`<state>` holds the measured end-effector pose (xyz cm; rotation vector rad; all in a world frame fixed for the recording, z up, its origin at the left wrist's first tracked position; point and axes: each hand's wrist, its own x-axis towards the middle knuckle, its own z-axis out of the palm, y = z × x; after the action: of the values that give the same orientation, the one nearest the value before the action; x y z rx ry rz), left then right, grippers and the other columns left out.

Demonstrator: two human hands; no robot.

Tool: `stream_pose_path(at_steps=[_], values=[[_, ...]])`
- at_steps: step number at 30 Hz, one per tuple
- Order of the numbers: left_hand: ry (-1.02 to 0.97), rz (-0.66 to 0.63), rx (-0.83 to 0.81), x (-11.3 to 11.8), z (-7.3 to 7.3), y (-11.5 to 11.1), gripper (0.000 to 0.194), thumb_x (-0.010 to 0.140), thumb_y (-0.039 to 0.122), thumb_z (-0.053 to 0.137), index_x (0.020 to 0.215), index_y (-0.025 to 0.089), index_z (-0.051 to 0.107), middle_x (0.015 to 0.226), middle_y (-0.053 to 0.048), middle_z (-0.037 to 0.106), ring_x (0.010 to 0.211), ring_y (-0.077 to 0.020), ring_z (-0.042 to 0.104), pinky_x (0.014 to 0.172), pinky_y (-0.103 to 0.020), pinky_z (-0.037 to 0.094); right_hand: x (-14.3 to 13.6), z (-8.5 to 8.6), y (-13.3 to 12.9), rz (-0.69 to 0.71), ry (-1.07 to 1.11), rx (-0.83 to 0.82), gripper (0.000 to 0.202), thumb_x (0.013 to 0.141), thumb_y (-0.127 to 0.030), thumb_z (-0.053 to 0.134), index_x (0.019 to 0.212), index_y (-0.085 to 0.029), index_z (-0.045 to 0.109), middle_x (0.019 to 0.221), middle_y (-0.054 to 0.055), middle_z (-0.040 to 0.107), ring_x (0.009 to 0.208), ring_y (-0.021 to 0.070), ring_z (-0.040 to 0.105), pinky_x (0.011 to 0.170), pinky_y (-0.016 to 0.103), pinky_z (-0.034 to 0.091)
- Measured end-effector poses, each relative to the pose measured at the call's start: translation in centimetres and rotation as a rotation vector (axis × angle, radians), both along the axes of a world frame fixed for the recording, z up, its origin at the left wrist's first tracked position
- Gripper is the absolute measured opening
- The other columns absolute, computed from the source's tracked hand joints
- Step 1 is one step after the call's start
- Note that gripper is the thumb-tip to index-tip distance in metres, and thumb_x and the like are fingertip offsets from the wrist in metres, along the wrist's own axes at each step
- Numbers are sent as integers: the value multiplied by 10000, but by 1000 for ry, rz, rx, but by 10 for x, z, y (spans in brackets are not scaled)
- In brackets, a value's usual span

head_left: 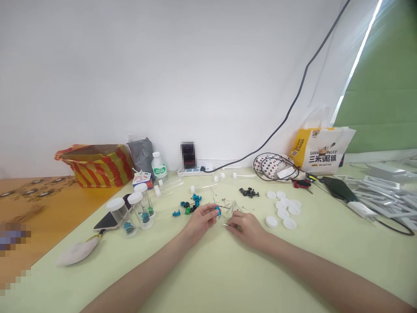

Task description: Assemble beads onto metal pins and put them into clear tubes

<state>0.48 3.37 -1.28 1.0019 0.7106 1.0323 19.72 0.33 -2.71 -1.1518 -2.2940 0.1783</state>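
My left hand (202, 221) pinches a small blue component (218, 211) between its fingertips, just above the pale green table (208, 269). My right hand (247, 227) rests on the table beside it, its fingers closed on a thin metal pin (226, 224). A loose heap of thin wire-legged parts (230, 204) lies just beyond both hands. Small blue and green pieces (190, 205) are scattered to the left of that heap, and a few black pieces (249, 192) sit further back.
Three capped clear tubes (135, 211) stand at the left beside a phone (107, 221). White caps (285, 211) lie to the right. Further back are a striped bag (96, 165), a bottle (159, 166), a power strip (195, 171), coiled cable (276, 167) and a printed bag (321, 150).
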Motion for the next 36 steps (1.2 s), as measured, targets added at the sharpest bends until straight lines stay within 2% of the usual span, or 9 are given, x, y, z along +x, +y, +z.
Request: stream_pose_path(at_steps=[4, 7, 9, 13, 16, 21, 30, 36], values=[[-1, 12, -29, 1, 3, -1, 265, 610, 205, 750, 847, 134, 654, 702, -12, 608, 539, -47, 475, 578, -194, 376, 5, 6, 6, -75, 35, -3, 160, 840, -289, 498, 800, -218, 635, 771, 1, 609, 644, 109, 561, 601, 215, 386], [10, 13, -48, 1, 4, -2, 254, 610, 196, 748, 839, 136, 656, 710, -14, 609, 539, -48, 469, 578, -195, 374, 20, 13, 20, -307, 23, 15, 183, 847, -257, 460, 810, -207, 631, 782, 20, 608, 661, 129, 560, 596, 235, 367], [14, 9, -49, 0, 4, -2, 250, 614, 189, 744, 843, 138, 655, 717, -15, 606, 547, -51, 469, 581, -195, 375, 34, 18, 33, -430, -11, -12, 153, 822, -236, 487, 899, -204, 616, 816, 29, 606, 698, 146, 566, 605, 244, 361], [19, -3, -40, -1, 3, -1, 233, 626, 181, 732, 842, 143, 655, 741, -20, 612, 548, -48, 467, 582, -194, 372, 61, 21, 53, -568, -127, -40, 264, 799, -203, 519, 1060, -199, 558, 956, 82, 574, 848, 198, 564, 678, 276, 355], [31, -5, -47, -1, 3, 0, 224, 614, 176, 735, 821, 143, 656, 752, -24, 622, 543, -46, 470, 580, -198, 372, 70, 20, 61, -586, -207, -61, 278, 810, -201, 509, 1085, -223, 548, 1007, 94, 551, 935, 231, 537, 704, 299, 341], [31, -8, -46, 0, 5, 0, 225, 601, 170, 737, 805, 136, 650, 759, -28, 623, 537, -41, 468, 562, -189, 368, 72, 14, 64, -557, -272, -57, 276, 818, -190, 488, 1078, -243, 564, 1021, 85, 544, 961, 232, 523, 739, 322, 308], [33, -9, -44, -1, 5, 1, 228, 588, 161, 731, 797, 131, 645, 774, -38, 621, 522, -43, 459, 557, -195, 377, 69, 8, 71, -484, -231, -67, 171, 829, -167, 461, 915, -188, 607, 918, 74, 581, 865, 193, 547, 742, 311, 272], [26, -24, -48, -1, 3, 2, 202, 618, 167, 714, 805, 137, 645, 819, -50, 630, 548, -49, 471, 565, -193, 382, 69, 8, 70, -475, -231, -57, 205, 826, -118, 442, 927, -179, 609, 915, 81, 587, 860, 193, 551, 749, 310, 282]])
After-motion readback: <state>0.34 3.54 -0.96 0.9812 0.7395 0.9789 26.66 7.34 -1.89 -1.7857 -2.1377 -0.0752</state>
